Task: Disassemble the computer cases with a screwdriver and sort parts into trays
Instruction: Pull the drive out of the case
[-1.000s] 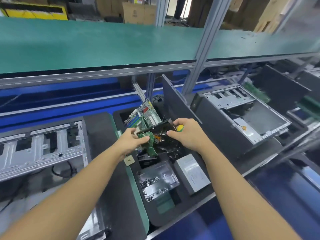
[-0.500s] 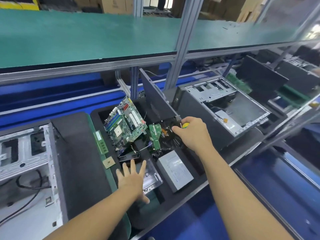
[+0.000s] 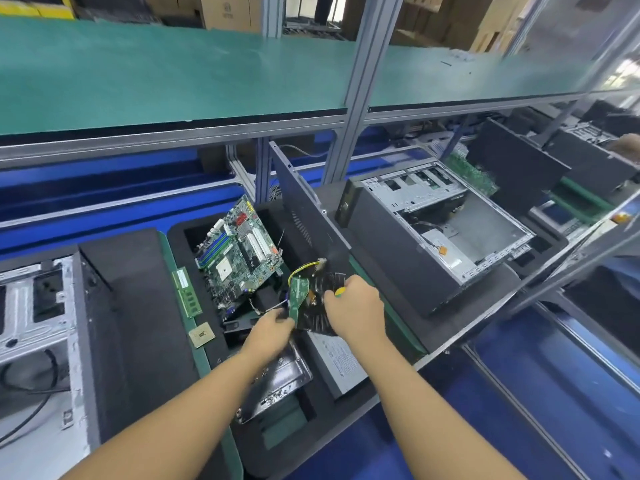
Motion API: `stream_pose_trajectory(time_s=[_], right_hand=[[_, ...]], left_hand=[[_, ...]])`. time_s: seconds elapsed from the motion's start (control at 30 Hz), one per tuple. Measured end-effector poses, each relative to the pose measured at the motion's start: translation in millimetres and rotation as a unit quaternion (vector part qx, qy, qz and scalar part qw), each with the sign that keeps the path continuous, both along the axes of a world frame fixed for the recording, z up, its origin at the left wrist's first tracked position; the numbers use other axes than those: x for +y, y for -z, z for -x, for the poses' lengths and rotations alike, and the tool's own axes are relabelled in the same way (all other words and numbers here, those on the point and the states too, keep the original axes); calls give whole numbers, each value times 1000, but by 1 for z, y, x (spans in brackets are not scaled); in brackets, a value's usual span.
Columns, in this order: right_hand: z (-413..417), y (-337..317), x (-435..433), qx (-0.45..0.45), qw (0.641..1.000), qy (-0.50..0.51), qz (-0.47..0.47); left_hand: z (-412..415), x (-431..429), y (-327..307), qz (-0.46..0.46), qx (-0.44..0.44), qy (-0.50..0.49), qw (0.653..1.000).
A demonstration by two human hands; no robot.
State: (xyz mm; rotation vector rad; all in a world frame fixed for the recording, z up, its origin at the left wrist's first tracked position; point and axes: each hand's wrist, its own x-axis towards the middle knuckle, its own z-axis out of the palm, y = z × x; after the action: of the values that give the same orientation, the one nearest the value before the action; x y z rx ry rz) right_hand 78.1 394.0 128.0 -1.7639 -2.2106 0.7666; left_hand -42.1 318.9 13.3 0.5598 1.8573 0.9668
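A black part with a small green board and yellow wires sits over the black foam tray. My left hand grips its lower left edge. My right hand is curled round a screwdriver with a yellow-green handle and rests against the part's right side. The screwdriver's shaft is hidden. A green motherboard leans in the tray's back compartment. An open computer case lies to the right.
A RAM stick and a CPU chip lie on the green mat left of the tray. A metal plate and a grey box fill the tray's front. A dark side panel stands upright. Another case lies at the left.
My left hand, spread flat over the metal plate half a second ago, has come up and taken hold of the black part again. My right hand stayed on it with the screwdriver.
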Motion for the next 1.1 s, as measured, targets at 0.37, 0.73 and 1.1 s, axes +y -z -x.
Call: stream_pose_trajectory(time_s=[0.37, 0.73, 1.1], right_hand=[[-41, 61, 28, 143, 944, 176, 239], [-61, 87, 36, -2, 947, 150, 285], [-60, 91, 43, -34, 964, 126, 230]], left_hand=[[8, 29, 3, -9, -109, -108, 988], [2, 41, 2, 1, -10, -69, 998], [-7, 38, 6, 5, 54, -18, 998]])
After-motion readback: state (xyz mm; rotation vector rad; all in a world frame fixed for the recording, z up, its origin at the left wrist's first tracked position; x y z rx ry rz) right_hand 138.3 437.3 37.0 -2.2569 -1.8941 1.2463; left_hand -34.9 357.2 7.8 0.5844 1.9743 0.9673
